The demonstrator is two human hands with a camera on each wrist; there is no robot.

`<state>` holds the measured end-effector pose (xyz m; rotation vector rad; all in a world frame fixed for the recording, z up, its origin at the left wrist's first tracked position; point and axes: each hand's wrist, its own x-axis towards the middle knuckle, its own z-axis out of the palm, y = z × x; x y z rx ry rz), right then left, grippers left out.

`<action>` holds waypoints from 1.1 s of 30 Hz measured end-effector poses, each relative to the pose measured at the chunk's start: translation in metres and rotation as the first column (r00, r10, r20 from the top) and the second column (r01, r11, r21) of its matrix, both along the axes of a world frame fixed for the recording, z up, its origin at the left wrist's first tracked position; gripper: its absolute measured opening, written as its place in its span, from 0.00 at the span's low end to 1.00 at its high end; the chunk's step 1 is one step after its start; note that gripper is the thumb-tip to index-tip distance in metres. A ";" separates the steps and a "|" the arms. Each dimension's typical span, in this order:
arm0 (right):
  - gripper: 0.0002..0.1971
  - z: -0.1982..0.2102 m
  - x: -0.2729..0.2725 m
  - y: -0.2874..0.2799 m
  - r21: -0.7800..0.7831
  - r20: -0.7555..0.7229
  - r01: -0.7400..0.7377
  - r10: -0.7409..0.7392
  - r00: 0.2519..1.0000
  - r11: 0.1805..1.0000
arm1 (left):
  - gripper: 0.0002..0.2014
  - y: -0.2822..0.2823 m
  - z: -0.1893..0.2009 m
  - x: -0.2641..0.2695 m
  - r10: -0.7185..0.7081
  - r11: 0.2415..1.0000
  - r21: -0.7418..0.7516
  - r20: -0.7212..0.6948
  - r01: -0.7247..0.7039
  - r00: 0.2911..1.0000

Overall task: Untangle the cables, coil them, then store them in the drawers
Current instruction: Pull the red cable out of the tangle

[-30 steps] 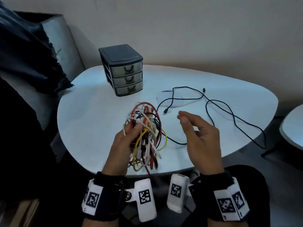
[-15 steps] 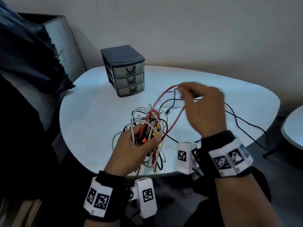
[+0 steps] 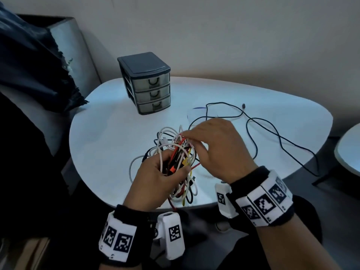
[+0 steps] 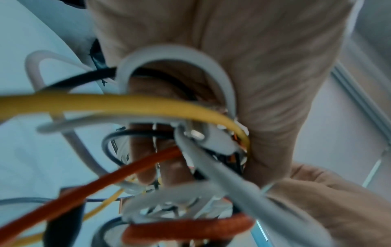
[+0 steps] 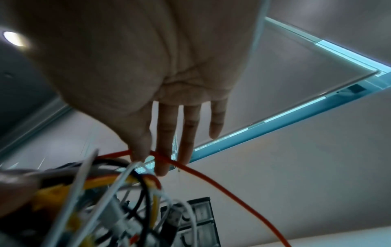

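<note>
**Both hands in the cable tangle, red strand pinched**

Left hand (image 3: 155,178) sits at approx 6 o'clock on the white surface (image 3: 101,137), near the front edge. Its fingers (image 4: 146,160) are curled round the cable bundle (image 3: 179,162), thumb across the front; white, black, yellow and red strands spill out above and below the fist. Left wrist view: strands pack the palm, a yellow one crossing in front, red ones below.

Right hand (image 3: 220,149) is at the bundle's 3 o'clock side, reaching in over the top. Right wrist view: thumb and index fingertips (image 5: 162,165) pinch the red cable (image 5: 211,177); the other fingers are straight and slightly spread. From the pinch the red cable runs one way into the tangle, the other way down toward the lower right of that view. Head view shows red loops (image 3: 180,142) at the top of the bundle, just under the right fingertips.

Black cable (image 3: 276,133) lies loose on the surface, apart from the bundle, from approx 12 to 3 o'clock, one end trailing over the right edge. Whether it links into the tangle: cannot tell, hand hides it.

Drawer unit (image 3: 148,82), dark frame w/ three translucent drawers, stands at approx 11 o'clock near the back edge; all three drawers pushed in.

Dark fabric (image 3: 33,61) is draped on a chair at 9–10 o'clock, off the surface. Marker-tagged wristbands on both wrists.
</note>
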<state>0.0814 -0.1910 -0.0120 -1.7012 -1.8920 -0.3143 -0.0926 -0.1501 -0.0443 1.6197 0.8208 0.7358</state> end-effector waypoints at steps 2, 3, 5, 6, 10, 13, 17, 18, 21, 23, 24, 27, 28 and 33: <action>0.08 0.004 0.001 0.001 0.091 -0.048 0.068 -0.064 0.997 0.994 | 0.06 0.000 0.000 -0.002 0.015 1.000 -0.010 -0.016 -0.016 1.000; 0.07 0.008 0.005 0.002 0.156 -0.138 0.142 -0.121 0.983 0.977 | 0.06 0.000 0.000 -0.004 0.025 1.000 -0.015 -0.017 -0.025 1.000; 0.09 0.017 0.018 0.003 0.263 -0.406 0.346 -0.222 0.887 0.901 | 0.06 -0.001 0.000 -0.005 0.046 0.998 -0.032 -0.002 -0.046 0.999; 0.10 0.021 0.026 0.004 0.279 -0.516 0.431 -0.244 0.821 0.858 | 0.05 0.000 -0.001 -0.006 0.060 0.997 -0.048 0.014 -0.060 0.998; 0.14 0.019 0.050 0.000 0.271 -0.656 0.577 -0.291 0.697 0.771 | 0.06 0.002 -0.001 -0.006 0.047 0.998 -0.042 0.020 -0.046 0.999; 0.20 0.014 0.049 -0.003 0.255 -0.567 0.467 -0.260 0.781 0.847 | 0.06 0.001 -0.004 -0.004 0.014 1.000 0.009 -0.041 -0.014 0.999; 0.19 0.015 0.037 -0.006 0.102 -0.257 0.211 -0.179 0.950 0.972 | 0.05 0.003 -0.008 -0.007 0.019 0.999 0.032 -0.051 -0.017 0.999; 0.17 0.014 0.032 -0.005 0.066 -0.170 0.181 -0.168 0.971 0.981 | 0.05 0.003 -0.008 -0.007 0.021 0.999 0.037 -0.053 -0.019 0.998; 0.17 0.008 0.017 -0.004 -0.013 -0.017 0.128 -0.128 0.992 0.992 | 0.06 0.002 -0.006 -0.006 0.015 0.999 0.053 -0.069 -0.011 0.998; 0.14 0.007 0.006 -0.002 -0.039 0.041 0.057 -0.055 0.998 0.998 | 0.05 0.002 -0.007 -0.005 0.018 0.998 0.060 -0.077 -0.014 0.997; 0.12 0.008 0.000 -0.002 -0.062 0.063 0.014 -0.010 0.998 0.998 | 0.05 0.002 -0.008 -0.004 0.022 0.998 0.063 -0.079 -0.017 0.997; 0.11 0.010 -0.006 0.000 -0.126 0.079 -0.056 0.066 0.995 0.990 | 0.05 0.002 -0.009 -0.006 0.043 0.997 0.061 -0.078 -0.038 0.996; 0.11 0.010 -0.004 0.001 -0.113 0.065 -0.046 0.053 0.996 0.993 | 0.06 0.001 -0.009 -0.007 0.051 0.997 0.055 -0.072 -0.047 0.996; 0.11 0.015 0.004 0.002 0.194 -0.170 0.181 -0.148 0.974 0.964 | 0.10 0.001 -0.003 -0.008 0.023 0.999 0.030 -0.050 -0.021 0.998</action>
